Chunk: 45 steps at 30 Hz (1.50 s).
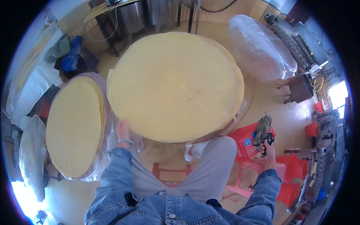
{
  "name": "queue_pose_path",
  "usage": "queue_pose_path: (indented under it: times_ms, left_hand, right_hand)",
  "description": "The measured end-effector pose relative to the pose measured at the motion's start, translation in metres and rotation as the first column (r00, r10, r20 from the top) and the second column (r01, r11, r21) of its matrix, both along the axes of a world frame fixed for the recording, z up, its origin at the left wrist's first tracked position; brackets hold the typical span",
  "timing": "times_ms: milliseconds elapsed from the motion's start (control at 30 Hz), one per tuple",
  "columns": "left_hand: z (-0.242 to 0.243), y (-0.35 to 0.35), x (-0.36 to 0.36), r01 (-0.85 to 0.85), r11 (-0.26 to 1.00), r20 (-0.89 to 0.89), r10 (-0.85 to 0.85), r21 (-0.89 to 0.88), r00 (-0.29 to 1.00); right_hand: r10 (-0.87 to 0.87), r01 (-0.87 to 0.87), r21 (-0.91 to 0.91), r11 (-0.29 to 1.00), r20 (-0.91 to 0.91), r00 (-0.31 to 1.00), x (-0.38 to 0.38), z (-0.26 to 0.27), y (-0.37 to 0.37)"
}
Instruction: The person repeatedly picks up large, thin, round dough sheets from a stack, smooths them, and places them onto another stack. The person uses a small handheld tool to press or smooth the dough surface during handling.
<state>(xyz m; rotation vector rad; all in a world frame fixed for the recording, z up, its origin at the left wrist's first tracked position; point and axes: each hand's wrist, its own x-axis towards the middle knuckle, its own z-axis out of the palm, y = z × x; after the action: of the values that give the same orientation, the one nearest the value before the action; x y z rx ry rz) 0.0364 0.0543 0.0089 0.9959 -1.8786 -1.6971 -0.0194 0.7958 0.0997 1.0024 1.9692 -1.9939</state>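
A large stack of thin, round, pale-yellow sheets (174, 84) lies before me, with a short dark mark on its top sheet. My left hand (123, 130) is at the near left edge of this stack; its fingertips are blurred, and whether they grip a sheet cannot be told. My right hand (267, 149) is closed around a black-handled tool (269, 138) with a thin metal rod, over a red plastic basket (244, 140). A grey-green cloth bundle (263, 129) rests at that basket, beside the tool. Another stack of round yellow sheets (76, 126) stands to the left on plastic film.
A plastic-covered round stack (261, 47) stands at the back right, near metal machinery (298, 42). Beside my right knee is a pink stool (253, 166), with red buckets (292, 168) beyond. A blue motor (71, 56) sits at the back left. Metal vats (132, 17) stand behind.
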Motion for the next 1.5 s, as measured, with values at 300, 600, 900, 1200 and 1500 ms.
queue_pose_path:
  times_ms: [300, 600, 900, 1200, 1500]
  left_hand:
    - [0.029, 0.012, -0.008, -0.138, 0.87, 0.036, 0.175, -0.473, 0.984]
    - [0.057, 0.155, -0.129, 0.536, 0.408, 0.181, -0.646, -0.739, 0.741]
    - [0.048, 0.2, -0.17, 0.524, 0.199, 0.276, -0.669, -0.828, 0.69]
    - [0.037, 0.201, -0.172, 0.575, 0.199, 0.304, -0.689, -0.794, 0.658]
    - [0.053, 0.198, -0.154, 0.646, -0.061, 0.467, -0.742, -0.761, 0.48]
  right_hand:
    - [-0.229, 0.229, -0.008, 0.973, 0.009, 0.973, -0.025, -0.091, 0.03]
    - [-0.15, 0.2, 0.628, 0.752, -0.131, 0.98, -0.024, -0.136, 0.037]
    - [-0.134, 0.4, 0.748, 0.53, -0.392, 0.91, 0.011, -0.086, -0.012]
    - [0.085, 0.299, 0.573, 0.763, -0.548, 0.832, -0.006, -0.008, -0.15]
    - [0.244, -0.093, 0.367, 0.926, -0.392, 0.887, -0.003, -0.013, -0.225]
